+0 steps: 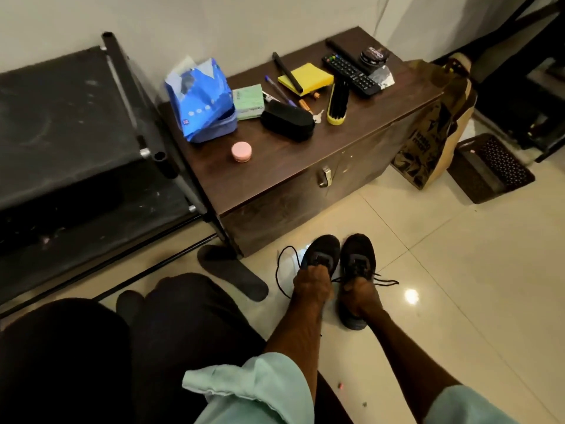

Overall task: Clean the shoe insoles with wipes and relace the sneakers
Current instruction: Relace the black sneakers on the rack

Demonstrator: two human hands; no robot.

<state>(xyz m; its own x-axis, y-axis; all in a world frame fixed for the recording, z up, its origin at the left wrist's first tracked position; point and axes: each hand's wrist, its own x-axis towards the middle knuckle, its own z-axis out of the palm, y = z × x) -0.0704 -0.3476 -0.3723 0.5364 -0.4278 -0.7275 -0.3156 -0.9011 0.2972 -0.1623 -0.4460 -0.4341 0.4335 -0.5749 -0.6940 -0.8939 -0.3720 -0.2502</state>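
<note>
black sneakers [326,248], flat elongated insole [233,274]

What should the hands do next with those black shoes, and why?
Probably let go and take a wipe from the blue pack, which looks like wipes, on the cabinet. The left hand grips the left sneaker, the right hand grips the right sneaker, and an insole already lies out on the floor.

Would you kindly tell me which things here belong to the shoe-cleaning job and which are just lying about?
Job: left sneaker, left hand gripping it; right sneaker, right hand gripping it; laces; insole on floor; blue wipes pack.
Lying about: remote, yellow notepad, pink jar, keys, paper bag.
</note>
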